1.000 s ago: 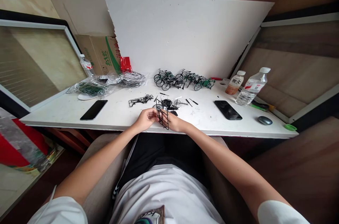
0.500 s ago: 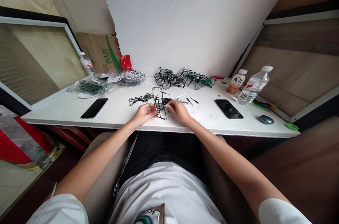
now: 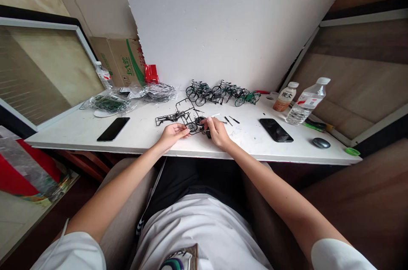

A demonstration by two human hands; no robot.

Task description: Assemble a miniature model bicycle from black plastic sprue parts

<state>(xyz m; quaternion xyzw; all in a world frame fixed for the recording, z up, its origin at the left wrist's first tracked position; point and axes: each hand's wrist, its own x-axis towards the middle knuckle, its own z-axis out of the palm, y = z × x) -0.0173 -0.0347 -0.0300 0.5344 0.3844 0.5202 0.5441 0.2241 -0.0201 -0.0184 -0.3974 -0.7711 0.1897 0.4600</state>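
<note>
Between my hands is a black plastic parts frame (image 3: 185, 103), a thin rectangular sprue with a small spoked wheel in its lower part. My left hand (image 3: 172, 136) is closed, pinching the sprue's lower left side between thumb and fingers. My right hand (image 3: 218, 132) is closed at the sprue's lower right, its fingertips on the edge; small dark parts lie under and beside the fingers, partly hidden. Another black sprue with bicycle frame parts (image 3: 164, 120) lies on the table left of the held one. Several assembled model bicycles (image 3: 208, 96) stand farther back.
On the white table (image 3: 143, 138) lie a phone (image 3: 113, 129) at left and another phone (image 3: 276, 130) at right. Bagged parts (image 3: 111, 103) sit at back left. Two bottles, one of water (image 3: 307, 102), stand at right, near a mouse (image 3: 321, 143). Thin tools (image 3: 234, 120) lie right of my hands.
The sprue has turned from upright to leaning left, its top end now farther left. My right hand has shifted slightly; my left hand stays at the sprue's left side.
</note>
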